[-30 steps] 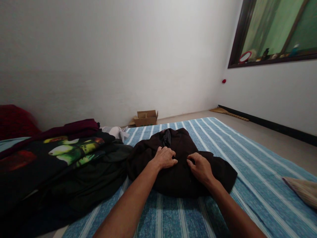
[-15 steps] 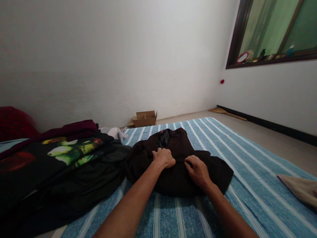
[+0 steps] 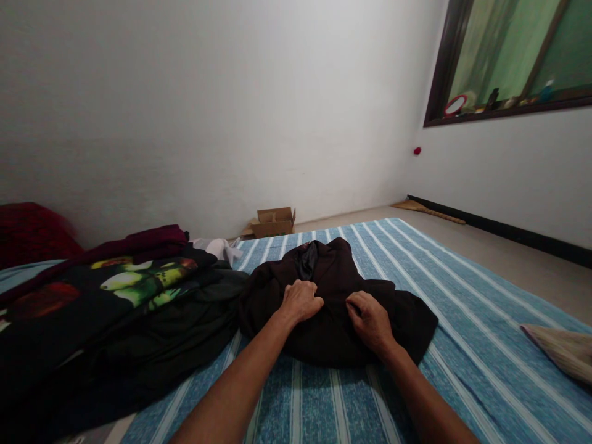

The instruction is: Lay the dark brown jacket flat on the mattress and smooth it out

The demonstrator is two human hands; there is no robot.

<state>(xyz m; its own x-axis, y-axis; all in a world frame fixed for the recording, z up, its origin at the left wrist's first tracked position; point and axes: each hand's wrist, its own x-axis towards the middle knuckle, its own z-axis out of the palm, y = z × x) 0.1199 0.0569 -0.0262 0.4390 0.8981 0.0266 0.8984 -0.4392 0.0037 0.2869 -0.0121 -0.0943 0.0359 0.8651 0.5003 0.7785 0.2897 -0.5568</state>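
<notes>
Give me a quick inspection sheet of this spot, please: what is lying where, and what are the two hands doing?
Surface: blue striped woven mat on the floor.
Job's things: crumpled dark brown garment on the mat.
Clutter: pile of dark clothes with a green print at the left; small open cardboard box by the wall.
Hands: left hand and right hand both pinch the garment's fabric.
Cables: nothing seen.
Surroundings: white walls; dark-framed window with small items on its sill.

One view only: head cam, worn by the person, low over a blue striped sheet (image 3: 462,320), facing fwd and slightly down toward the white wall (image 3: 208,111). Near field: both forearms enter from bottom edge, left hand (image 3: 300,300) and right hand (image 3: 370,320) approx. centre frame. Window (image 3: 513,55) upper right. No 2nd view, so no overlap.
</notes>
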